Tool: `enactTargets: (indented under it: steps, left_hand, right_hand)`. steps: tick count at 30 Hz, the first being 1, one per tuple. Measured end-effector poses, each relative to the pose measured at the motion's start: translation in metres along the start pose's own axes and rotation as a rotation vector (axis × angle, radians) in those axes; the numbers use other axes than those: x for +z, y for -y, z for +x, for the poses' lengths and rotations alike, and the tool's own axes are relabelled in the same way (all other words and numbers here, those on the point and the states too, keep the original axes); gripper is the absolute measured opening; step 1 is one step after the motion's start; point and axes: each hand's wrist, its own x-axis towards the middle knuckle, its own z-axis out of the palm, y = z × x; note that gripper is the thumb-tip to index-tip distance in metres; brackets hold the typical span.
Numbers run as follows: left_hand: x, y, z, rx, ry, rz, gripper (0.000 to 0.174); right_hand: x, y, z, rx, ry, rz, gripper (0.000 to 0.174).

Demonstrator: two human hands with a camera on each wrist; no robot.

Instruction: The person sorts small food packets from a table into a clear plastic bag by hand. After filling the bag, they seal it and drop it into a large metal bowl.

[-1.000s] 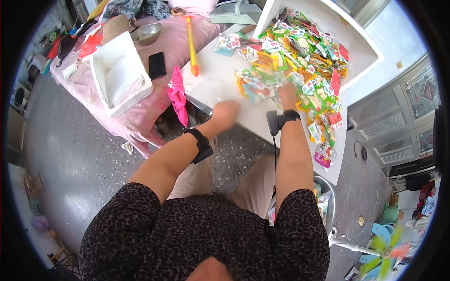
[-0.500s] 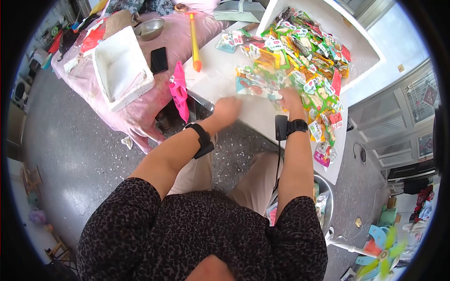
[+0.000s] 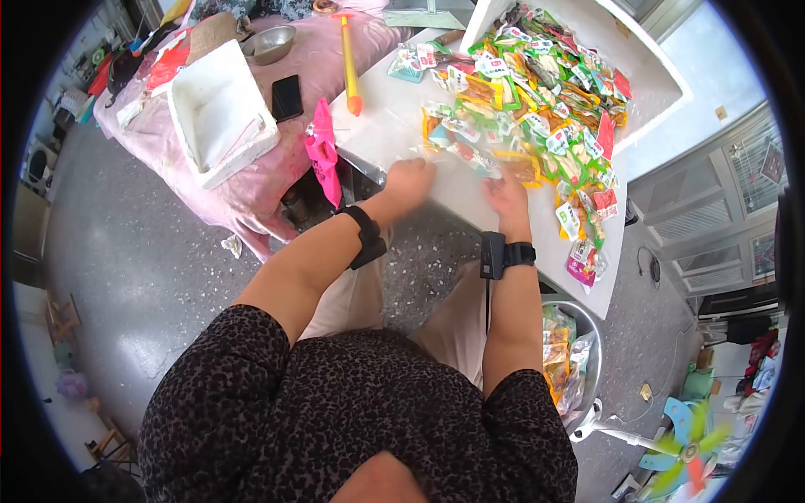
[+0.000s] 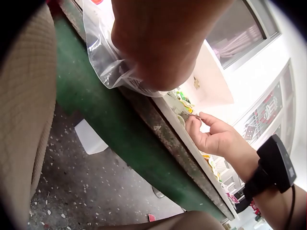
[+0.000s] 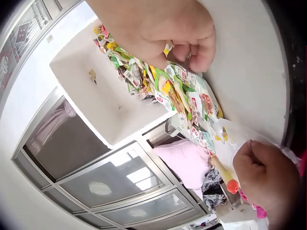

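Observation:
My left hand (image 3: 411,183) is at the near edge of the white table, gripping a clear plastic bag (image 4: 103,62) whose loose end hangs over the edge. My right hand (image 3: 507,201) is over the same edge, a little to the right. In the left wrist view its thumb and forefinger pinch a thin plastic edge (image 4: 194,115); I cannot tell whether that belongs to the bag or a packet. Just beyond it lie a white and teal packet (image 5: 206,103) and a yellow snack packet (image 3: 521,170). Many colourful snack packets (image 3: 558,138) spread behind and to the right.
A white foam box (image 3: 650,109) lies on its side behind the packets. A metal basin (image 3: 594,369) of packets stands under the table's right corner. On the pink-covered bed are another foam box (image 3: 189,126), a phone (image 3: 287,97) and a yellow stick (image 3: 350,67).
My right hand has drawn back toward me and turned, showing the yellow packet beside it. My left hand stays near the table edge, with only a slight shift.

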Motion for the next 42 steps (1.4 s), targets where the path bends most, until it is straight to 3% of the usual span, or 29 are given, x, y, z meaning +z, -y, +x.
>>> enactTargets:
  steps: [5,11,14,17,23,26,30,33,36,39,42]
  left_hand:
    - [-0.008,-0.001,0.000,-0.008,0.084,0.004,0.012]
    - [-0.014,-0.006,0.003,-0.090,0.194,-0.067,0.013]
    - [-0.017,-0.010,0.004,-0.152,0.218,-0.108,0.014]
    - [-0.017,-0.016,0.003,-0.206,0.197,-0.183,0.017]
    - [-0.020,-0.032,0.012,-0.263,0.212,-0.246,0.021]
    - [-0.018,-0.035,0.013,-0.253,0.201,-0.285,0.022]
    - [-0.027,-0.041,0.015,-0.292,0.231,-0.291,0.022]
    - [-0.041,-0.048,0.011,-0.172,0.192,-0.305,0.020]
    - [-0.069,-0.067,0.013,-0.074,0.331,-0.250,0.018]
    - [-0.028,-0.070,0.015,-0.103,0.261,-0.222,0.016]
    - [-0.025,-0.076,0.012,-0.008,0.167,-0.222,0.014]
  right_hand:
    - [0.005,-0.001,0.012,0.055,-0.019,-0.115,0.018]
    - [0.005,-0.004,-0.004,-0.174,0.053,-0.138,0.015]
    - [0.001,-0.002,-0.044,-0.350,0.084,-0.049,0.012]
    - [-0.007,0.002,-0.083,-0.458,-0.004,-0.094,0.008]
    - [-0.045,-0.004,-0.116,-0.646,0.038,-0.251,0.007]
    - [-0.045,-0.009,-0.124,-0.588,0.049,-0.335,0.007]
    - [-0.042,-0.021,-0.129,-0.499,0.091,-0.237,0.005]
    - [-0.037,-0.028,-0.132,-0.459,0.115,-0.111,0.003]
    - [-0.034,-0.042,-0.122,-0.471,0.099,0.005,0.002]
    - [-0.019,-0.057,-0.108,-0.452,0.048,0.111,0.002]
    - [0.000,-0.067,-0.092,-0.398,0.056,0.083,0.004]
